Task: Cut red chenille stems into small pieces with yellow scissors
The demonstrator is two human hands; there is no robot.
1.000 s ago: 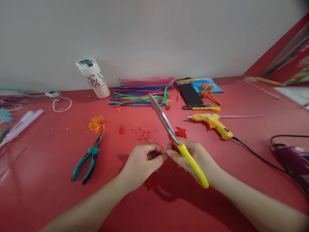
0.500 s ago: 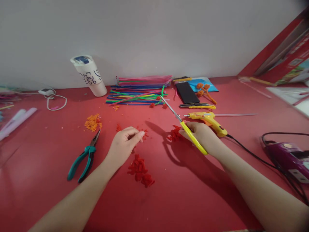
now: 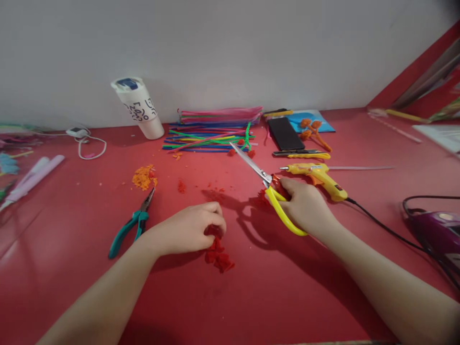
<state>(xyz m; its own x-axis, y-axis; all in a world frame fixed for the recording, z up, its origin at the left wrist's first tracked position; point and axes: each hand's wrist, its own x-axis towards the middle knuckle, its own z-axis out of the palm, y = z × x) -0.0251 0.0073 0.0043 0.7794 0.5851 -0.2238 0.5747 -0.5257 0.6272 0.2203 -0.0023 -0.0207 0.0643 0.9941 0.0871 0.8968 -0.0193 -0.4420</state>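
My left hand [image 3: 189,230] rests on the red table [image 3: 72,287], its fingers curled round the top of a small heap of red pipe-cleaner pieces [image 3: 218,256]. My right hand [image 3: 305,206] grips yellow-handled scissors [image 3: 268,189] by the handles; the blades point up and left, low over the table. A second little clump of red pieces [image 3: 261,195] lies just by the scissors' pivot.
Teal pliers [image 3: 131,227] lie left of my left hand. An orange heap of clippings [image 3: 143,176], a bundle of coloured pipe cleaners [image 3: 212,134], a white cup [image 3: 140,110], a phone [image 3: 285,134], a yellow glue gun [image 3: 318,175] with its cord and a purple device [image 3: 436,235] surround the hands.
My left hand has come down and toward me onto the red heap and closed on it. My right hand with the scissors has shifted slightly nearer, blades lower.
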